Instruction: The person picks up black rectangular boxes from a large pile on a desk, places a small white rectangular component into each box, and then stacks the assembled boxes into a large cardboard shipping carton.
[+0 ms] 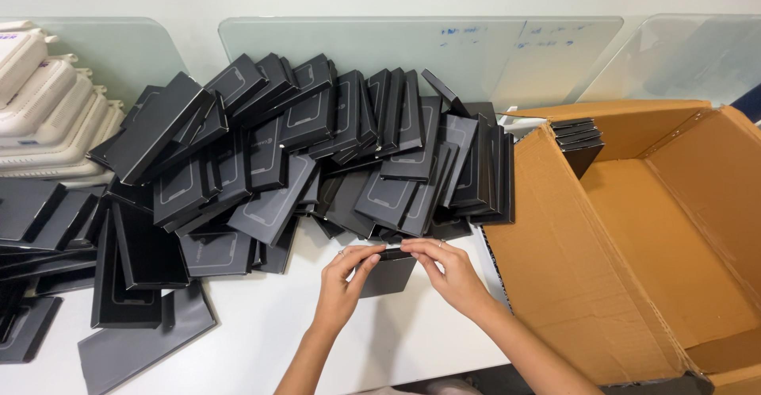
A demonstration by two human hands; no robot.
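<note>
Black flat box point(387, 272) pinched between left hand point(342, 284) and right hand point(452, 272).

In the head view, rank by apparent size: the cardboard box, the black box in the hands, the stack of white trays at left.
1. cardboard box
2. stack of white trays, partly cut off by the frame
3. black box, held by left hand and right hand

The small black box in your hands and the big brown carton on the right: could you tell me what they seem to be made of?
The black box looks like thin matte paperboard, with crisp folded edges and little shine. The brown carton appears to be corrugated cardboard: raw tan surface, creased flaps, thick cut edges.
</note>
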